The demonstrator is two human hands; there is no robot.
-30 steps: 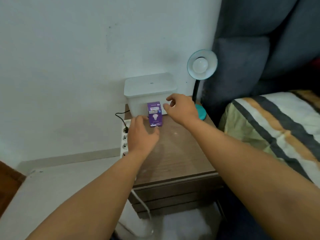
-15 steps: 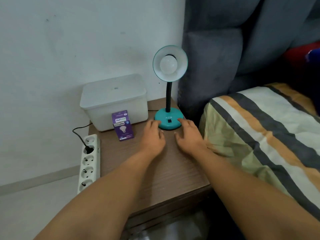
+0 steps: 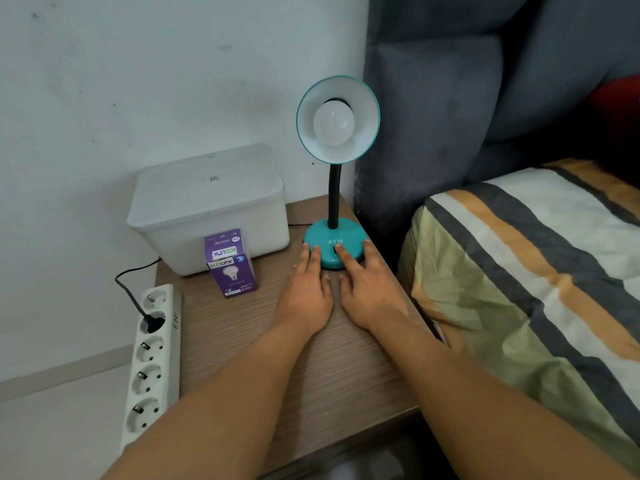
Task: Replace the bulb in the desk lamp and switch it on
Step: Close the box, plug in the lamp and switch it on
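A teal desk lamp stands at the back right of the wooden nightstand (image 3: pixel 277 368), its round base (image 3: pixel 343 239) marked ATN. Its shade (image 3: pixel 360 98) faces me with a white bulb (image 3: pixel 333 123) inside, unlit. A purple bulb box (image 3: pixel 231 263) stands left of the lamp, against a white bin. My left hand (image 3: pixel 306 292) lies flat on the tabletop, fingertips touching the base's left front. My right hand (image 3: pixel 369 292) lies flat beside it, one fingertip on the dark switch at the base's front. Neither hand holds anything.
A lidded white plastic bin (image 3: pixel 207 206) sits at the nightstand's back left. A white power strip (image 3: pixel 152 362) leans along the left side with one black plug in it. A bed with a striped cover (image 3: pixel 536 271) and grey headboard (image 3: pixel 450 98) is close on the right.
Both hands left the purple box, moved right to the lamp base, and now rest against it. The view has shifted right and closer to the lamp.
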